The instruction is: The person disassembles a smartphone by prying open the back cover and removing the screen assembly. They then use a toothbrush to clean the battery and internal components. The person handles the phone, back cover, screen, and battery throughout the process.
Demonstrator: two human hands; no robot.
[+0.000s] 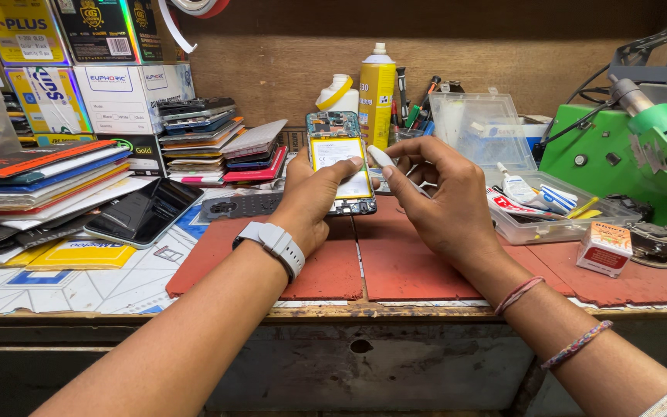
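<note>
While left hand [314, 193] tilts opened phone [340, 162], right hand [434, 193] pinching tool [382, 157]

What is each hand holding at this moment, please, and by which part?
The left hand grips the opened phone by its lower left edge; the right hand pinches a small white tool by its rear end.

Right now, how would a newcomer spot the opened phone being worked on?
Look above the red mat at the bench's middle. The left hand holds the opened phone upright there. Unlike the closed phones stacked to its left, its back is off, showing a yellow-edged battery.
</note>
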